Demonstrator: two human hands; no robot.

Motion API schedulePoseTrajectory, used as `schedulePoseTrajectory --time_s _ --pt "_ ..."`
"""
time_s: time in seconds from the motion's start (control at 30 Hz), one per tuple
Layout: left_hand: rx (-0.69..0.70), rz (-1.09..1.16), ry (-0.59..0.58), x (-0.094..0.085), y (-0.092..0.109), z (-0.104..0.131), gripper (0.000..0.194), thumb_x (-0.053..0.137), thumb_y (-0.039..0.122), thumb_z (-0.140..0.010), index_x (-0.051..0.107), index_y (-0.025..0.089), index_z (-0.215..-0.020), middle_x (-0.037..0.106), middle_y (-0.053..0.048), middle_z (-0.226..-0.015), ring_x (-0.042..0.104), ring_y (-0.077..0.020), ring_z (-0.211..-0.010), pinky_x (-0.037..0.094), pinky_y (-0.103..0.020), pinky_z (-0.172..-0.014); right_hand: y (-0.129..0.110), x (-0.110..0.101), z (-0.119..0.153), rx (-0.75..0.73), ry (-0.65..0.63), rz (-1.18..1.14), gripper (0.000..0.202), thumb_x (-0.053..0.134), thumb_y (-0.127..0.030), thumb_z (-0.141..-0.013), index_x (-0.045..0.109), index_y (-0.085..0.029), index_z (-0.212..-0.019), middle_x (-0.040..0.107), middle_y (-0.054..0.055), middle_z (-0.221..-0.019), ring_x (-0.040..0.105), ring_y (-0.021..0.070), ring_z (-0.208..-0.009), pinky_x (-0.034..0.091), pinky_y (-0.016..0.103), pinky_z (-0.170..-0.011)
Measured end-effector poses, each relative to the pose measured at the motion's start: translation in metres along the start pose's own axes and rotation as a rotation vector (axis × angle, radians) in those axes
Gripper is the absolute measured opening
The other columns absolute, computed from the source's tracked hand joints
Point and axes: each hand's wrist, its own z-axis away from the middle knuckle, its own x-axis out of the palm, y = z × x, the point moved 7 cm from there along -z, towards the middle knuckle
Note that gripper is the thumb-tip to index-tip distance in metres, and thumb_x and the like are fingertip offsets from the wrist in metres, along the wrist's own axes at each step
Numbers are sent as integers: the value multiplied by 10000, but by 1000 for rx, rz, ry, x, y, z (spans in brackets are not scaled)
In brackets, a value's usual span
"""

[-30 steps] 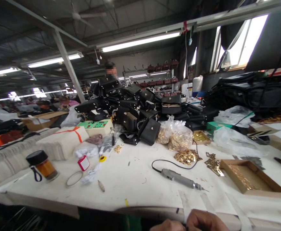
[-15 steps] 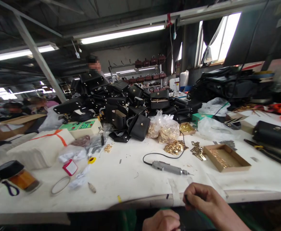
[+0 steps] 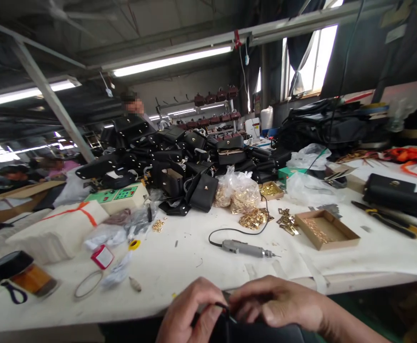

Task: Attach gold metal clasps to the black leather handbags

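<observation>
Closing in on each other since 0.5 s ago, L hand (image 3: 192, 314) & R hand (image 3: 280, 302) are now sitting side by side over a black item (image 3: 265, 333) at bottom ctr, in front of the table (image 3: 158, 267). L thumb & index are pinching a black strip (image 3: 223, 306); R fingers are curling by the item, can't tell if gripping. Gray screwdriver (image 3: 246, 248) is lying beyond, left of cardboard tray (image 3: 340, 244).

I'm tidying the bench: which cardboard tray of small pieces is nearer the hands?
The front tray, right of the grey power tool; the other tray sits farther back, beside a gold-filled plastic bag.
</observation>
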Motion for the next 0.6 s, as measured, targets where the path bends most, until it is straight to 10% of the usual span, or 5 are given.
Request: schedulePoseTrajectory --time_s 0.27,0.6 --pt "-32 114 -131 -35 41 -51 154 579 321 -1022 695 243 -957 678 -41 -952 654 -203 -986 512 -326 -903 -67 32 -45 -387 118 213 661 702 -691 -842 704 -218 -1303 677 77 -1265 570 283 -1234 399 398 -1091" --pt "-261 -308 -2 -46 28 -59 229 559 419 -1005 671 226 -954 670 7 -851 610 -164 -812 460 -246 -727 -50 6 -25 -210 165 -147 650 658 -698 -871 761 -108 -1126 767 165 -965 723 230 -809 547 368 -772"
